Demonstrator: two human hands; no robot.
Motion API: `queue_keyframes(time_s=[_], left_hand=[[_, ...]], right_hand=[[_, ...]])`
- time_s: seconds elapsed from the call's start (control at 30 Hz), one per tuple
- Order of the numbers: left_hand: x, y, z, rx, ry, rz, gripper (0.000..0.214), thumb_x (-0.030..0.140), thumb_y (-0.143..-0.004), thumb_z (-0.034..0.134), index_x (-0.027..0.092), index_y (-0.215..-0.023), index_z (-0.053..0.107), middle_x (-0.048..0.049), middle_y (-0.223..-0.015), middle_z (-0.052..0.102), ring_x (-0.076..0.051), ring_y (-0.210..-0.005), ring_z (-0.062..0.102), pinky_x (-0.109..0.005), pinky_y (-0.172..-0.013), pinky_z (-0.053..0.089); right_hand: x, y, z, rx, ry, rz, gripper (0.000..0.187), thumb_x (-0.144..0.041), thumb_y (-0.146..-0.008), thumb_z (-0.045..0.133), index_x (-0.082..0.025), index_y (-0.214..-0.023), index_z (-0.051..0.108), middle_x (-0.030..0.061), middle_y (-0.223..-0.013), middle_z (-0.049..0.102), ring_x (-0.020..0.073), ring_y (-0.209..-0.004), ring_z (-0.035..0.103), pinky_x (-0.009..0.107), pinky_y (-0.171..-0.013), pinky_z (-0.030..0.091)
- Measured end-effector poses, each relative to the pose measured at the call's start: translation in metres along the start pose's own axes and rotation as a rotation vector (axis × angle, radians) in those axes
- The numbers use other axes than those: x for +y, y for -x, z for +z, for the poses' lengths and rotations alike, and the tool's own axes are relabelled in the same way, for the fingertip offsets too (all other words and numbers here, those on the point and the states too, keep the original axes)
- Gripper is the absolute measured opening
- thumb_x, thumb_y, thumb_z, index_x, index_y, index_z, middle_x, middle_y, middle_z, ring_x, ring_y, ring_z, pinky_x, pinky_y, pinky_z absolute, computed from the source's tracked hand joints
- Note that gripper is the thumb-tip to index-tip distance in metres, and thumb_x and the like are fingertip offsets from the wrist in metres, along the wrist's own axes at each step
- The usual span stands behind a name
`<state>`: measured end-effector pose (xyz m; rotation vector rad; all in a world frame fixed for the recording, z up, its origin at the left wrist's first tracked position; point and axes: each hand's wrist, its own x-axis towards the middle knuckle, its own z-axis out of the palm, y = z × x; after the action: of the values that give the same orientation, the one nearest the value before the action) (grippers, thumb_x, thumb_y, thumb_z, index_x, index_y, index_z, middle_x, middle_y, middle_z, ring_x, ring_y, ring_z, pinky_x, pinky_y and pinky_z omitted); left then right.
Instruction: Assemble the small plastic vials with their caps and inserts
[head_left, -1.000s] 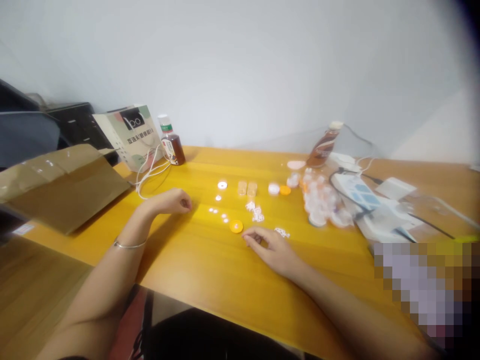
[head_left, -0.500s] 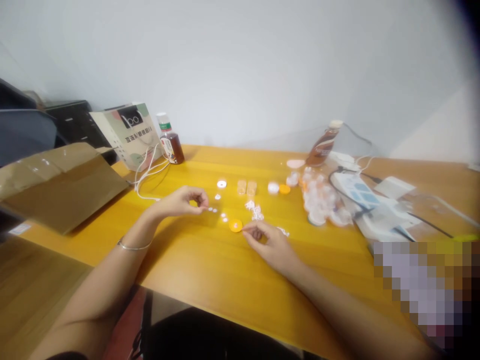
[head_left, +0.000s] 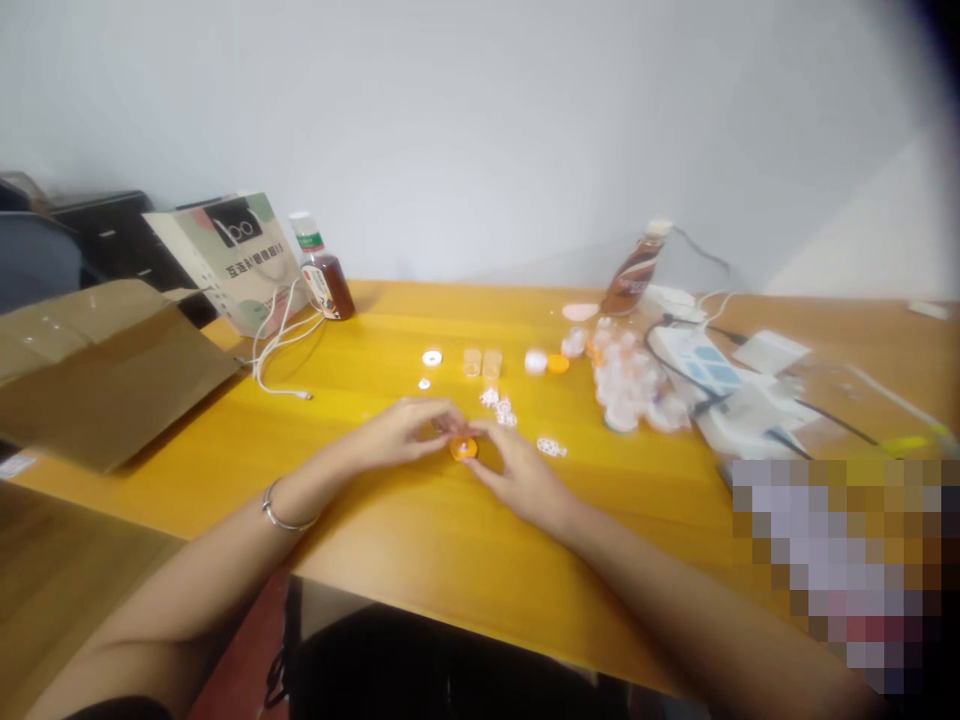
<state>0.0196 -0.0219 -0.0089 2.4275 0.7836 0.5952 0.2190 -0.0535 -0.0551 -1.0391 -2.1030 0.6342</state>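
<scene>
Both hands meet over the wooden table (head_left: 390, 540). My right hand (head_left: 517, 470) curves round an orange disc (head_left: 464, 452), thumb and fingers at its rim. My left hand (head_left: 424, 432) is closed in a pinch above the disc's left side; whatever it pinches is too small and blurred to make out. A tiny pale piece shows in the disc's middle. Beyond the hands lie a white ring (head_left: 432, 358), a small white part (head_left: 424, 384) and two clear cups (head_left: 481, 363). White cut-out pieces (head_left: 500, 408) are beside the right hand, with another white piece (head_left: 552, 447) farther right.
A white cap (head_left: 535, 361) and an orange cap (head_left: 557, 364) lie near a pile of clear and white containers (head_left: 634, 380). Drink bottles (head_left: 324, 280) (head_left: 637, 270) stand at the back. Left are a paper bag (head_left: 240, 265), cable (head_left: 262, 360) and cardboard box (head_left: 112, 370); right, a power strip (head_left: 701, 365).
My left hand has moved right, from the small white pieces to the orange disc. My right hand now wraps closer round the disc. The view has shifted slightly.
</scene>
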Motion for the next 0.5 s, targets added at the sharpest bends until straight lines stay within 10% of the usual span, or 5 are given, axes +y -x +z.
queue_keyframes(time_s=[0.5], left_hand=[[0.001, 0.001, 0.035, 0.087, -0.393, 0.194, 0.016, 0.018, -0.086, 0.046, 0.019, -0.099, 0.054, -0.0035, -0.093, 0.067, -0.012, -0.081, 0.061, -0.028, -0.075, 0.042]], right_hand=[[-0.004, 0.007, -0.017, -0.069, -0.107, 0.021, 0.027, -0.018, -0.075, 0.058, -0.019, -0.1, 0.05, 0.0055, -0.097, 0.064, 0.0174, -0.091, 0.061, 0.033, -0.081, 0.049]])
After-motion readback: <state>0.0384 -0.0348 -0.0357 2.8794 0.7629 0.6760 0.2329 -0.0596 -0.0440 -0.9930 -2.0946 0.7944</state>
